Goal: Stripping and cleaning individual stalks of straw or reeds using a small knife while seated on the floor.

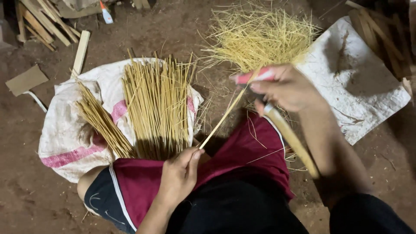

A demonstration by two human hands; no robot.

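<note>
A thin bamboo stick [222, 120] lies at a slant between the 2 hands, above the person's lap. Its lower end is pinched in the grip of the left hand [179, 174], thumb and fingers closed on it just over the maroon cloth of the shorts [242, 149]. Its upper end goes up to the right hand [287, 88]. The right hand is clenched around a knife with a long wooden handle [291, 139]; the handle runs down and to the right past the wrist. The blade is hidden by the hand, so I cannot tell exactly how it meets the stick. One finger of the right hand has a red and white wrapping [255, 76].

Just left of the stick, a row of similar sticks [157, 108] lies side by side on a white woven sack [65, 130] with pink stripes. A 2nd, smaller bundle of sticks [102, 123] lies at a slant on the same sack, further to the left. Behind the right hand there is a loose heap of fine yellow shavings [260, 37] on the earth floor [34, 195]. To the right of it a 2nd white sack [359, 82] is spread flat. At the upper left, well apart from the hands, lie some wood strips [41, 21], a flat piece of cardboard [26, 80] and a small bottle with an orange tip [105, 13].
</note>
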